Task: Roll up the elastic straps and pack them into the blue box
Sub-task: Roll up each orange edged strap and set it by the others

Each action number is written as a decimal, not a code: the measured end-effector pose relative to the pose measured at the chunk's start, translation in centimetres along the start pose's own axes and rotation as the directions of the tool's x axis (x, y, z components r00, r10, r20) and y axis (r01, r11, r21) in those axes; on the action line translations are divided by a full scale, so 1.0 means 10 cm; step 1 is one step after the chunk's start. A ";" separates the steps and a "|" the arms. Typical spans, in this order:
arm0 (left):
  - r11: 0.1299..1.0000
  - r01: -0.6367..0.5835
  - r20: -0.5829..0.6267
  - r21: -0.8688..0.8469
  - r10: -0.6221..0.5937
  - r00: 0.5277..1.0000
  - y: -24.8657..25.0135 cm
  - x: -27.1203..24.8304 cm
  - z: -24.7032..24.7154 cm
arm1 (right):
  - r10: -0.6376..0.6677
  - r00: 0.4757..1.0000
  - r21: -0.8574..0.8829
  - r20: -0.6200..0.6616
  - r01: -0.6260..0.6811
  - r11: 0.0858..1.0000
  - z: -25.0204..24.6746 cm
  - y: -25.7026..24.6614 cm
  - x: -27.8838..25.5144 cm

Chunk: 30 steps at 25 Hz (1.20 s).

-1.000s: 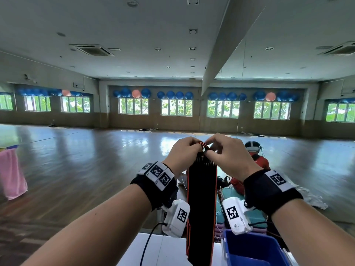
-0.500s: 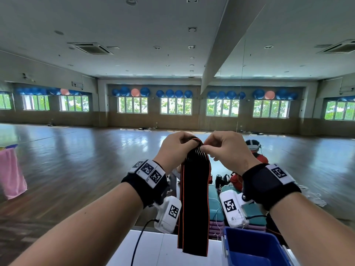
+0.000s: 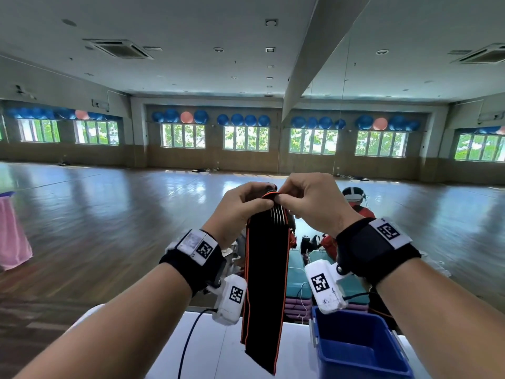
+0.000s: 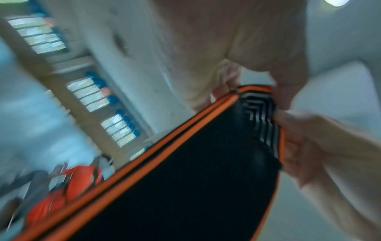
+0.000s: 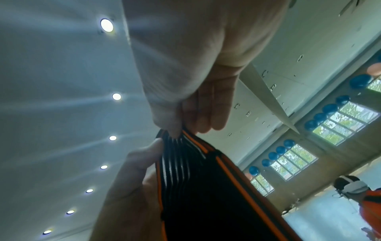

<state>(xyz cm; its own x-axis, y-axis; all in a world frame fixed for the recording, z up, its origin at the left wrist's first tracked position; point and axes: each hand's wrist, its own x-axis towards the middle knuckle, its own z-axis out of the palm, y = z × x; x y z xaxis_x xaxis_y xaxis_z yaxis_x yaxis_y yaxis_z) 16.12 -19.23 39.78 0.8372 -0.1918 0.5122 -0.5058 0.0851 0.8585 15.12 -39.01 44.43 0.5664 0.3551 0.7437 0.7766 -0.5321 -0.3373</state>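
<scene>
A black elastic strap (image 3: 266, 272) with orange edges hangs straight down from both hands, held up at chest height. My left hand (image 3: 243, 205) grips its top end from the left, and my right hand (image 3: 306, 198) pinches the same top end from the right, where the end is folded over. White stripes mark the strap near the top (image 5: 177, 163). The strap's free end dangles just above the white table (image 3: 218, 348). The blue box (image 3: 355, 348) stands open on the table at the lower right, below my right wrist. In the left wrist view the strap (image 4: 185, 187) runs diagonally, blurred.
A wide hall with a wooden floor lies beyond the table. A seated person in orange (image 3: 358, 206) with a white headset is behind the strap, with stacked mats (image 3: 297, 283) nearby. A pink cloth (image 3: 12, 233) hangs at the far left.
Both hands have stayed together at the strap's top end and worked it over; the hanging part is shorter, its free end now lifted off the table.
</scene>
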 end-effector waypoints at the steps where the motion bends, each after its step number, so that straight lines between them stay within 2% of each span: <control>1: 0.980 0.102 0.135 -0.169 -0.080 0.988 -0.08 -0.08 -0.02 | 0.004 1.000 0.000 -0.002 -0.004 1.000 0.04 -0.03 -0.01; 3: 0.875 0.323 0.380 -0.360 -0.178 0.907 -0.30 -0.30 0.01 | 0.030 1.000 -0.001 0.006 -0.030 1.000 0.11 -0.05 -0.01; 5: 0.814 0.431 0.461 -0.390 -0.233 0.856 -0.57 -0.50 0.08 | 0.070 0.997 -0.012 0.031 -0.070 0.997 0.17 0.00 -0.01; 8: 0.712 0.546 0.452 -0.442 -0.350 0.821 -1.05 -0.77 0.23 | 0.169 0.983 -0.038 0.074 -0.167 0.985 0.30 0.21 -0.04; 11: 0.646 0.581 0.483 -0.495 -0.351 0.802 -1.54 -1.07 0.40 | 0.319 0.945 -0.024 0.070 -0.319 0.948 0.50 0.53 -0.08; 15: 0.470 0.690 0.477 -0.551 -0.501 0.722 -2.11 -1.60 0.47 | 0.458 0.881 -0.077 0.116 -0.452 0.889 0.93 1.00 -0.24; 19: 0.229 0.729 0.483 -0.645 -0.617 0.621 -2.73 -2.31 0.44 | 0.607 0.771 -0.120 0.193 -0.596 0.794 1.60 1.53 -0.55; 21: 0.145 0.726 0.452 -0.673 -0.696 0.558 -2.91 -2.64 0.42 | 0.649 0.726 -0.182 0.226 -0.623 0.761 1.95 1.78 -0.75; 24: 0.056 0.718 0.405 -0.694 -0.794 0.453 -3.14 -3.09 0.38 | 0.717 0.613 -0.214 0.332 -0.691 0.690 2.54 2.10 -1.14; 26: 0.036 0.727 0.384 -0.686 -0.831 0.404 -3.22 -3.33 0.35 | 0.742 0.544 -0.235 0.393 -0.720 0.653 2.88 2.25 -1.41; 28: 0.043 0.740 0.341 -0.672 -0.868 0.360 -3.26 -3.51 0.34 | 0.744 0.510 -0.264 0.432 -0.717 0.645 3.13 2.37 -1.61; 30: 0.043 0.767 0.254 -0.641 -0.930 0.264 -3.33 -3.61 0.38 | 0.744 0.489 -0.336 0.455 -0.680 0.652 3.34 2.49 -1.77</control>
<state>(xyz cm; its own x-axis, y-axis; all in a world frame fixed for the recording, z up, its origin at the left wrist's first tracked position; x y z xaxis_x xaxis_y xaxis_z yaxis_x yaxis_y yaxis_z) 1.94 -18.81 -7.45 0.6388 -0.3785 -0.6699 0.7537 0.4830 0.4458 33.66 -32.85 3.62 0.9804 0.1272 -0.1505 0.0282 -0.8465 -0.5317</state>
